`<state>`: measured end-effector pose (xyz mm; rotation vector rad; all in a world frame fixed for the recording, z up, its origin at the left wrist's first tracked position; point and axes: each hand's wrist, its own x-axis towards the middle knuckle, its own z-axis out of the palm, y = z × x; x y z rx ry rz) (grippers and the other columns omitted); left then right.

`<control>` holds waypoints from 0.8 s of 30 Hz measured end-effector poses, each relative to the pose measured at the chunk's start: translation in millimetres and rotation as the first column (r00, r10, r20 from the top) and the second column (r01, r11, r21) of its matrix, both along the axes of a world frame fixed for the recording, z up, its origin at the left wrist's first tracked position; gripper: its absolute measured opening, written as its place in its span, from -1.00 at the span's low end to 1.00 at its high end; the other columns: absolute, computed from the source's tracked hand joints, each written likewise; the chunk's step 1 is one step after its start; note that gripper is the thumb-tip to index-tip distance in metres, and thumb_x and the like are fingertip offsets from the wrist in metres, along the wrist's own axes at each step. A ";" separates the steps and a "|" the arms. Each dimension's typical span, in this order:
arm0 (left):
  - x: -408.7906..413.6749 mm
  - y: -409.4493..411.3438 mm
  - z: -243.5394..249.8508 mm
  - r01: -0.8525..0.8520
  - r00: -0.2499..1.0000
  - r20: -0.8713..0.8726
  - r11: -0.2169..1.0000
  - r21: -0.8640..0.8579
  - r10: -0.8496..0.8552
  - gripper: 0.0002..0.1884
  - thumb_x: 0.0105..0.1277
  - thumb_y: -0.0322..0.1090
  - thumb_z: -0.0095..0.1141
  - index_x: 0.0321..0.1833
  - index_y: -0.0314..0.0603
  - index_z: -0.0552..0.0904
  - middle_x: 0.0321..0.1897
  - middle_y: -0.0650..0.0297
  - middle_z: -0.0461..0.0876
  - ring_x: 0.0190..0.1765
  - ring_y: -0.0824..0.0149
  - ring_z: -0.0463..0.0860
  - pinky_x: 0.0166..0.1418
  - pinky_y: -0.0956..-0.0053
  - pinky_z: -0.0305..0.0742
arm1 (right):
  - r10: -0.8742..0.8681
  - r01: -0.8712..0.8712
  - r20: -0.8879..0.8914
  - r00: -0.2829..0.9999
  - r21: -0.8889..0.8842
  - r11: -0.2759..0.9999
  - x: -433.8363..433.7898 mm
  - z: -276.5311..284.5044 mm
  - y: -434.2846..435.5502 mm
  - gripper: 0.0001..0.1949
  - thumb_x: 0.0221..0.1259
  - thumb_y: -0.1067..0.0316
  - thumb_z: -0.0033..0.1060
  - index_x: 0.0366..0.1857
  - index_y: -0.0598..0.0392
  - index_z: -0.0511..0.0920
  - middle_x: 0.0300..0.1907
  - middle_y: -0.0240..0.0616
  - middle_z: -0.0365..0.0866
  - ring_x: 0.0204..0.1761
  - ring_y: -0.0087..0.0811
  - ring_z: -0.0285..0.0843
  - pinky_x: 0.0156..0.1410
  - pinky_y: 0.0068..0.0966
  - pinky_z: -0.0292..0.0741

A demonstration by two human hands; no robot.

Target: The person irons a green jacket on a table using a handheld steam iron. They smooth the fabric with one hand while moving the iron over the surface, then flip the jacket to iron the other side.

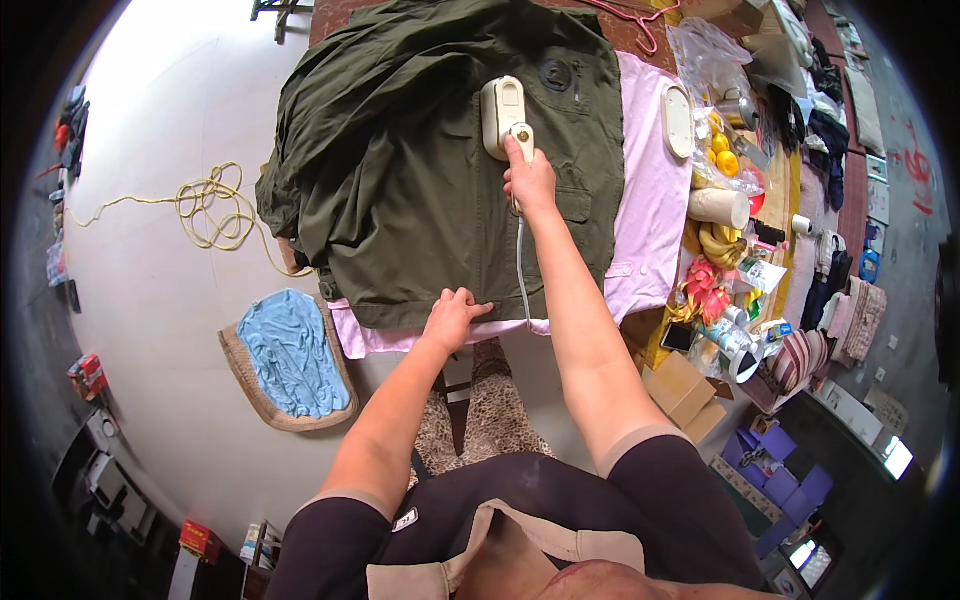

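An olive-green jacket (405,217) lies spread over a pink cloth (652,202) on the table before me. My right hand (531,180) grips the handle of a cream handheld garment iron (504,112), which rests on the jacket just left of a round dark patch (556,75). A pale cord (520,262) runs from the handle down towards the jacket's hem. My left hand (452,319) lies on the hem near the table's front edge, fingers partly bent and pressing the fabric. Wrinkles run across the jacket's upper left; its right part looks flatter.
On the right, a cream oval base (679,120) lies on the pink cloth. Beyond it are bananas (721,246), dragon fruit (705,289) and a cardboard box (679,386). A pink hanger (637,19) lies at the back. Left are a blue-covered chair (292,352) and a yellow cord (217,210).
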<state>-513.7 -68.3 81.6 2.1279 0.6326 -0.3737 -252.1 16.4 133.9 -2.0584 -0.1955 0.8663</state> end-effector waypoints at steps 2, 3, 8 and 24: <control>0.9 2.1 -0.8 -0.022 1.000 -0.010 0.999 -0.037 0.022 -0.49 0.21 -0.47 0.25 0.16 0.42 0.79 -0.06 0.31 0.54 0.04 0.17 0.52 0.31 0.32 0.53 | 0.013 -0.013 -0.039 0.999 0.009 1.000 -12.8 -2.1 -14.7 -0.51 0.42 -0.18 0.24 -0.26 0.16 0.52 -0.58 -0.31 0.58 -0.66 -0.51 0.53 -0.56 -0.46 0.46; 0.2 6.2 0.2 -0.026 1.000 -0.016 0.997 -0.072 0.025 -0.51 0.17 -0.45 0.31 0.14 0.37 0.80 -0.08 0.30 0.55 0.03 0.17 0.51 0.30 0.33 0.52 | 0.034 -0.033 -0.064 0.997 0.020 0.999 -29.0 -1.9 -32.1 -0.53 0.43 -0.16 0.25 -0.27 0.14 0.52 -0.61 -0.33 0.57 -0.67 -0.51 0.52 -0.58 -0.47 0.44; -7.7 11.3 -9.2 -0.050 0.998 -0.036 0.986 -0.157 0.045 -0.53 0.11 -0.47 0.35 0.09 0.27 0.83 -0.13 0.28 0.56 -0.01 0.15 0.51 0.27 0.39 0.52 | 0.006 -0.007 -0.040 0.999 -0.037 0.999 -60.1 -5.5 -62.5 -0.43 0.35 -0.20 0.30 -0.24 0.28 0.58 -0.54 -0.19 0.64 -0.57 -0.38 0.62 -0.40 -0.37 0.54; -11.5 -9.7 -16.2 -0.245 0.969 -0.095 0.929 -0.276 0.227 -0.44 0.09 -0.62 0.25 0.07 0.32 0.84 -0.15 0.30 0.54 0.01 0.17 0.52 0.27 0.38 0.55 | 0.096 -0.081 0.079 0.992 -0.175 0.981 -66.6 -21.7 -83.9 -0.36 0.37 -0.29 0.18 -0.13 0.30 0.62 -0.20 0.22 0.74 -0.06 0.18 0.73 0.07 -0.04 0.56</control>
